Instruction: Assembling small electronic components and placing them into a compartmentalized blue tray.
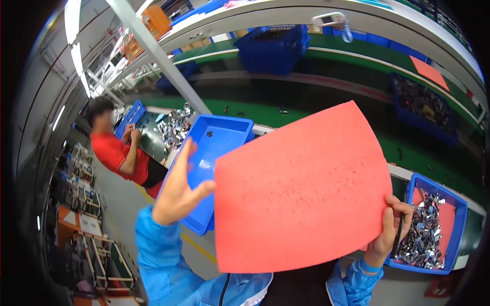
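A large salmon-red sheet (301,188), flecked with small dark marks, is held up in front of me. My right hand (392,229) pinches its right edge between thumb and fingers. A thin dark stick-like thing (398,237) also shows at those fingers; its kind is unclear. My left hand (178,191) is open beside the sheet's left edge, thumb and fingers apart, holding nothing. Behind that hand stands a blue plastic bin (224,135) with one small dark piece inside. To the right of my right hand, another blue bin (462,224) holds many shiny metal parts (423,232) and red sheeting.
A green conveyor belt (337,102) runs across ahead, carrying a stack of blue bins (273,51) and a bin of dark parts (423,107). A slanted metal post (158,56) rises at left. Beyond it, a person in red (120,153) works beside piled metal parts (176,125).
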Demonstrator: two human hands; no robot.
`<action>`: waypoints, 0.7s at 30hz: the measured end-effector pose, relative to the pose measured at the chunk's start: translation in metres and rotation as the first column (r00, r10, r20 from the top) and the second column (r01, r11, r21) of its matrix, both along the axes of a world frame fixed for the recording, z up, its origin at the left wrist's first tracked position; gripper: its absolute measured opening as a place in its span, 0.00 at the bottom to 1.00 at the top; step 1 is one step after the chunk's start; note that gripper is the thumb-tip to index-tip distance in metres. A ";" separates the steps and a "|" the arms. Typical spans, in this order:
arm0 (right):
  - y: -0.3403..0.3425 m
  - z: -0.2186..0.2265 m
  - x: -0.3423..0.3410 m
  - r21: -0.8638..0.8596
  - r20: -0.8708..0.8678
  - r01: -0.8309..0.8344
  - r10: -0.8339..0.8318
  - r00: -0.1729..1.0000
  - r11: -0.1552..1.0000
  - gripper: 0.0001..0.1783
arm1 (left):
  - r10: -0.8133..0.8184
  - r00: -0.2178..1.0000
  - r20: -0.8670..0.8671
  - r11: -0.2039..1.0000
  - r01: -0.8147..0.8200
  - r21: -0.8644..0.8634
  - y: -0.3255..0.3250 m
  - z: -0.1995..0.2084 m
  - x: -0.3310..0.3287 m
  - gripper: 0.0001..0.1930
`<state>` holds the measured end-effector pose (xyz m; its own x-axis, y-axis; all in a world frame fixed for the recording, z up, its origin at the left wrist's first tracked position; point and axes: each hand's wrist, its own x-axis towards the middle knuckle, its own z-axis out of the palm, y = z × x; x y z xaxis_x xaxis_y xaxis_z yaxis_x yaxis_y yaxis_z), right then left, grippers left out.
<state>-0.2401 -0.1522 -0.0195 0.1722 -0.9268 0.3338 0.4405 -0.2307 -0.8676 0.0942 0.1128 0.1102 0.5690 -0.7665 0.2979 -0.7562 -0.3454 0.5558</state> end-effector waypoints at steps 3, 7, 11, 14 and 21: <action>-0.001 -0.004 0.038 -0.074 -0.049 -0.141 0.137 0.989 0.987 0.10 | 0.051 0.748 -0.662 0.976 -0.179 -0.127 0.064 -0.069 -0.005 0.55; 0.008 -0.003 0.076 -0.269 -0.215 -0.237 0.182 0.960 0.934 0.09 | -0.181 0.361 -0.915 0.874 -0.368 -0.318 0.083 -0.089 -0.032 0.41; 0.023 0.030 0.126 -0.174 -0.137 -0.297 0.275 0.952 0.939 0.08 | -0.079 0.531 -0.844 0.725 -0.550 -0.414 0.112 -0.096 -0.005 0.29; 0.014 0.023 0.127 -0.226 -0.189 -0.258 0.218 0.957 0.939 0.07 | -0.074 0.481 -0.874 0.557 -0.707 -0.436 0.145 -0.112 0.010 0.23; -0.003 -0.004 0.090 -0.106 -0.268 -0.228 0.193 0.944 0.968 0.07 | 0.048 0.263 -0.964 0.653 -0.739 -0.169 0.129 -0.154 0.025 0.23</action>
<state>-0.1501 -0.1556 -0.0232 0.4537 -0.8098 0.3719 0.2609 -0.2783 -0.9244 0.1194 0.2413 -0.0439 0.9005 -0.2476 -0.3574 0.4016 0.1582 0.9021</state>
